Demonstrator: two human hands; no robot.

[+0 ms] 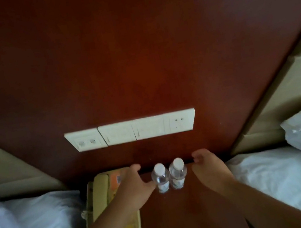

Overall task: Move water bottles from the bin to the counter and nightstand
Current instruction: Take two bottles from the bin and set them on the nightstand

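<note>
Two clear water bottles with white caps stand upright side by side on the dark wooden nightstand (pixel 184 218), near its back edge. The left bottle (pixel 161 178) has my left hand (pixel 138 184) just beside it, fingers spread, the thumb touching or nearly touching its side. The right bottle (pixel 177 173) stands a small gap from my right hand (pixel 208 172), which is open with fingers curled loosely. Neither hand holds anything. The bin is not in view.
A beige telephone (pixel 103 194) occupies the nightstand's left part, under my left forearm. A row of white switch and socket plates (pixel 131 130) sits on the red-brown wall panel above. White-sheeted beds (pixel 278 181) flank the nightstand on both sides.
</note>
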